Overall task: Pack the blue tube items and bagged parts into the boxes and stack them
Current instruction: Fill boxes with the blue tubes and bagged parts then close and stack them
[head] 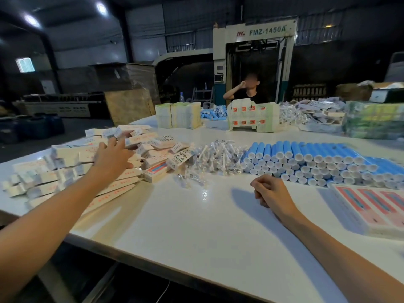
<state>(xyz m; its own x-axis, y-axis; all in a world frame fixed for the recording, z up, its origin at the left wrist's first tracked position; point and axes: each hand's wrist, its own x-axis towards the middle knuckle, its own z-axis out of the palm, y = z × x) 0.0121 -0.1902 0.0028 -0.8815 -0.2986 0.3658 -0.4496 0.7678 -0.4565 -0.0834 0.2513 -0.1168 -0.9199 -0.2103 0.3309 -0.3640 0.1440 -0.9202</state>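
We are reaching our left hand (111, 153) over the boxes (72, 169) heaped at the left, fingers spread, gripping nothing, fingertips about touching the top ones. Our right hand (270, 190) is resting on the table (196, 226), loosely curled and holding nothing. We are judging the job well begun but far from over. Many boxes are lying closed in a loose heap, not a tidy stack. Tubes (317, 162) are lying piled at the right, parts (216, 158) are sitting between, and flat cartons (371, 206) are waiting nearby. The white table is gleaming under ceiling lights. Beyond it a person (249, 90) is sitting before a machine (253, 40) in a dim hall.
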